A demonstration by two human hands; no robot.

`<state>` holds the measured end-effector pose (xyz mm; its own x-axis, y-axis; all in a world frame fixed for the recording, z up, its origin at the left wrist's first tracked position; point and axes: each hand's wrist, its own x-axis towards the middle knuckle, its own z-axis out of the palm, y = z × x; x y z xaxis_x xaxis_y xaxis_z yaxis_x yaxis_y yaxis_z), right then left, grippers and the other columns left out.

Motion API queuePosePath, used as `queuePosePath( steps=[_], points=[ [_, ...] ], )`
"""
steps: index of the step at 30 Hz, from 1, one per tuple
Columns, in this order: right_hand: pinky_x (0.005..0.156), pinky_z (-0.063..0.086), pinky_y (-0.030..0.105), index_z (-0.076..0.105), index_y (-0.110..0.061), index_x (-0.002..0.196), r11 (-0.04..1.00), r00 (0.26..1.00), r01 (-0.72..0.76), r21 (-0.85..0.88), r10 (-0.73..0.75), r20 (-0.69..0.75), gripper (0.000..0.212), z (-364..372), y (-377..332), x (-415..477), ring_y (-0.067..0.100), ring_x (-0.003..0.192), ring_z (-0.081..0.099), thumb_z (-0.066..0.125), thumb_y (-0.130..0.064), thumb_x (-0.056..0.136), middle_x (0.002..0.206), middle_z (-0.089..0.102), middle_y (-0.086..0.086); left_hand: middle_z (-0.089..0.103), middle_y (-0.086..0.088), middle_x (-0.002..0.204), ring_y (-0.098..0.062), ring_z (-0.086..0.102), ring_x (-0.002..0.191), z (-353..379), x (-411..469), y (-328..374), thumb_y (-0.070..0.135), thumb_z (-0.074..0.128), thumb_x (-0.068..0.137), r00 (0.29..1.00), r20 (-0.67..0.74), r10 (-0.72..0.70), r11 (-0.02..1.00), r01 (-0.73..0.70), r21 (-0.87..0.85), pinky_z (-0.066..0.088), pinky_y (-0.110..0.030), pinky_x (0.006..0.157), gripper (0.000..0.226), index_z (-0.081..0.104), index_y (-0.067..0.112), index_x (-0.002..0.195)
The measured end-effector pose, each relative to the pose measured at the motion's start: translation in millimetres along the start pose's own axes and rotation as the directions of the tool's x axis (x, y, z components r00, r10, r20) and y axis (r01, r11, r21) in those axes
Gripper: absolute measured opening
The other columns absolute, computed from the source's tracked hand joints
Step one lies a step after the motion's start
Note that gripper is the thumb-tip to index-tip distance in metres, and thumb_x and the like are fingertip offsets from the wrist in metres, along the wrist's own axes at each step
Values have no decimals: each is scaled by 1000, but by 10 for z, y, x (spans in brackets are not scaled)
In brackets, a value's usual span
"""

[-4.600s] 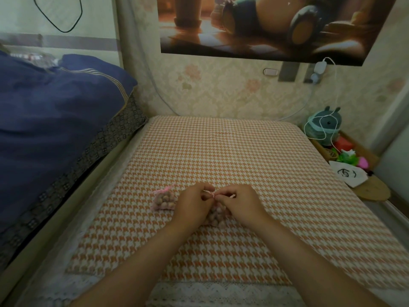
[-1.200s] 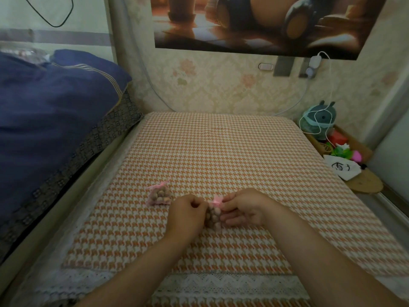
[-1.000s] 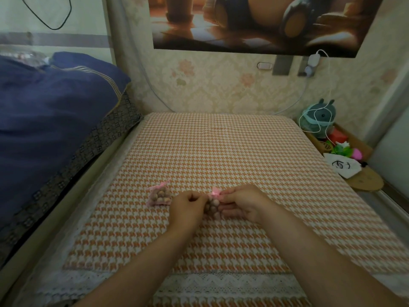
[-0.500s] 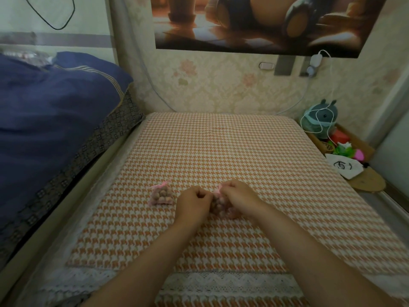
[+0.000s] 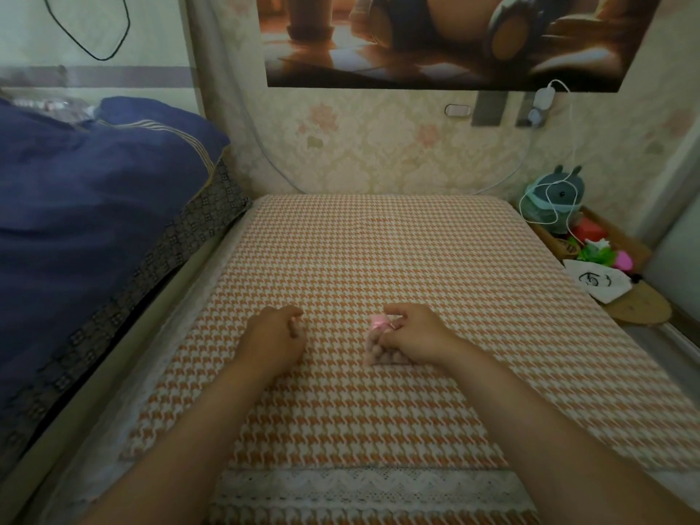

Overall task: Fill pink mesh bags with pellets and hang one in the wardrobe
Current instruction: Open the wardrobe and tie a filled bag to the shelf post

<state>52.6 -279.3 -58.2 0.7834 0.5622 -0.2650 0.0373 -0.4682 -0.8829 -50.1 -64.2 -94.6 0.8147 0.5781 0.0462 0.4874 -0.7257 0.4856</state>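
My right hand (image 5: 416, 337) pinched the bag (image 5: 375, 352) by its neck, likely cinching it; at nine o'clock my left hand (image 5: 271, 337) curled, contents unclear.

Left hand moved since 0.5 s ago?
Yes. The left hand has gone left, toward the blue quilt, away from the pink mesh bag that the right hand holds.
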Motion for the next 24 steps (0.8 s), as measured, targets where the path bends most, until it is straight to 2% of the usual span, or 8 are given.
queuePosePath(
  steps=[2, 5, 8, 11, 15, 18, 21, 24],
  points=[
    [61, 60, 24, 68, -4, 109, 999, 1000, 2, -54, -3, -22, 15, -77, 8, 14, 5, 53, 69, 58, -3, 97, 72, 73, 9, 69, -5, 108, -17, 64, 93, 65, -26, 135, 23, 57, 89, 996, -43, 74, 993, -78, -93, 51, -25, 85, 34, 66, 19, 122],
    [55, 52, 15, 73, -11, 93, 959, 990, -3, -282, -36, -135, 22, -195, 122, 78, -2, 56, 68, 52, -15, 100, 70, 74, -3, 67, -1, 98, -11, 61, 80, 252, -113, 417, 19, 62, 87, 978, -87, 189, 959, -203, -196, 52, -25, 82, 28, 70, 16, 114],
    [81, 59, 29, 68, -19, 115, 931, 971, -18, -365, -71, -227, 26, -272, 236, 150, 14, 92, 74, 48, -24, 100, 111, 75, 5, 59, 5, 95, -9, 55, 82, 442, -85, 671, 16, 66, 82, 916, -190, 353, 898, -389, -205, 51, -27, 86, 30, 71, 16, 112],
    [105, 46, 39, 42, -17, 151, 839, 965, -2, -545, -142, -221, 51, -331, 328, 172, 26, 130, 54, 47, -32, 103, 148, 51, 9, 59, 2, 114, -14, 56, 99, 563, -26, 751, 17, 66, 84, 902, -148, 407, 879, -430, -207, 49, -30, 93, 43, 62, 18, 126],
    [109, 43, 43, 34, -26, 153, 838, 962, 96, -537, -217, -167, 57, -419, 415, 132, 21, 133, 49, 43, -48, 102, 156, 38, 2, 51, 8, 130, -11, 51, 109, 582, -36, 661, 39, 63, 89, 924, -11, 383, 906, -378, -190, 46, -30, 97, 70, 31, 28, 151],
    [107, 43, 37, 27, -35, 155, 838, 956, 156, -523, -262, -134, 63, -455, 407, 90, 15, 130, 47, 47, -54, 98, 156, 32, -5, 50, 12, 124, -9, 47, 114, 438, 30, 644, 49, 58, 90, 922, -37, 385, 911, -386, -143, 39, -26, 99, 69, 30, 31, 151],
    [93, 45, 22, 21, -40, 155, 761, 942, 261, -594, -336, -16, 75, -405, 404, 39, 2, 110, 51, 57, -51, 91, 150, 30, -12, 43, 13, 127, -4, 49, 106, 411, 109, 630, 39, 63, 88, 873, 144, 466, 877, -436, -201, 40, -14, 92, 74, 25, 36, 152],
    [98, 48, 29, 20, -44, 154, 681, 931, 309, -664, -359, 65, 75, -320, 489, 108, 11, 131, 40, 58, -49, 90, 153, 26, -11, 43, 10, 131, -13, 42, 121, 498, 216, 634, 40, 64, 87, 808, 237, 539, 841, -533, -93, 39, -29, 105, 68, 36, 34, 148]
  ],
)
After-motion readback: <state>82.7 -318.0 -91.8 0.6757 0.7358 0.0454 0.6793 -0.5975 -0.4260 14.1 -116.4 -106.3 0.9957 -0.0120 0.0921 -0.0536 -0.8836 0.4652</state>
